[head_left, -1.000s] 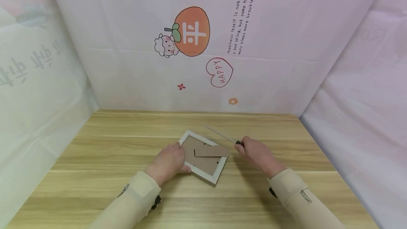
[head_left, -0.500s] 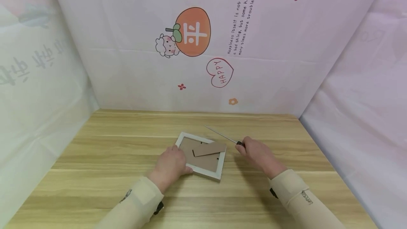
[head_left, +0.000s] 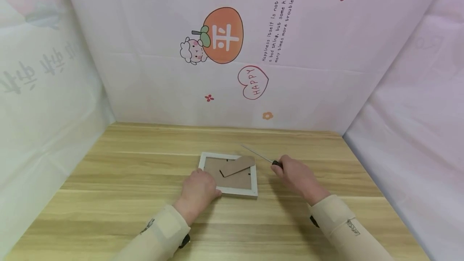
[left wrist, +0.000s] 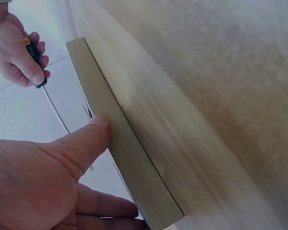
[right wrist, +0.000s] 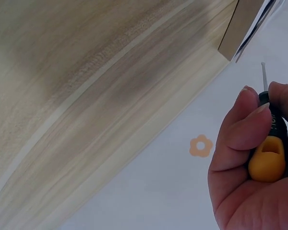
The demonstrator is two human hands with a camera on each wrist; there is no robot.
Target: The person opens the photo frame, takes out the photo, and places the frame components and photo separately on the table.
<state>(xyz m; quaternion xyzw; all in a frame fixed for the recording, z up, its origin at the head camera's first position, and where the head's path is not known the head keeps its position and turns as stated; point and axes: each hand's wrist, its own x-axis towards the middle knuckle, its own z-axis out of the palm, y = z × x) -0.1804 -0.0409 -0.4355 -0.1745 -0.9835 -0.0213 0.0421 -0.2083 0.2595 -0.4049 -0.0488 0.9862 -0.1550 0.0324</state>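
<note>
A picture frame (head_left: 237,181) with a pale rim lies back side up on the table, its brown backing and slanted easel leg (head_left: 239,165) showing. My left hand (head_left: 198,191) grips its near left corner. In the left wrist view, the thumb presses on the side of the frame (left wrist: 120,139), with the other fingers around the corner and partly hidden. Off to the right, my right hand (head_left: 299,178) holds a screwdriver (head_left: 277,164) by its black and yellow handle (right wrist: 266,165). The thin shaft points up and left, apart from the frame.
A wood-grain table (head_left: 119,196) extends on all sides of the frame. White printed cloth (head_left: 163,92) hangs along its back edge, and pale cloth walls (head_left: 417,112) enclose the left and right sides.
My left hand has turned the picture frame counterclockwise, so its far edge now lies nearly level across the view. The right hand still holds the screwdriver, nearly in place.
</note>
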